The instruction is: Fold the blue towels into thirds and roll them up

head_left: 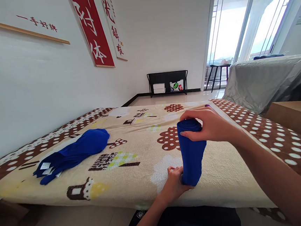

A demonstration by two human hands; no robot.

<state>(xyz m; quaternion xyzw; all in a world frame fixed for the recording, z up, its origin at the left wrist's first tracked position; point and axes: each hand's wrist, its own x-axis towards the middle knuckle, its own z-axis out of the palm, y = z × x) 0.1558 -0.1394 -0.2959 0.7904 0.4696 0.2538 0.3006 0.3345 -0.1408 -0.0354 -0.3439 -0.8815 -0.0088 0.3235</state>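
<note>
A tightly rolled blue cloth (pixel 192 158) stands nearly upright on the patterned blanket (pixel 145 176), close to the front edge. My right hand (pixel 206 124) grips its top end, thumb on the near side and fingers curled behind. Low down, my left hand (pixel 173 181) holds the bottom end, its thumb under the near side; some of its fingers are hidden behind the roll. Off to the left lies a second blue cloth piece (pixel 82 149), loosely bunched, with white tags (pixel 46 167) showing at its near end. Neither hand touches that one.
The blanket has a brown polka-dot border (pixel 287 146). A cardboard box (pixel 295 116) and a plastic-covered piece of furniture (pixel 271 77) stand at the right. By the far wall is a black rack (pixel 167 78), with a stool (pixel 218 73) near the glass doors. Wall scrolls hang at left.
</note>
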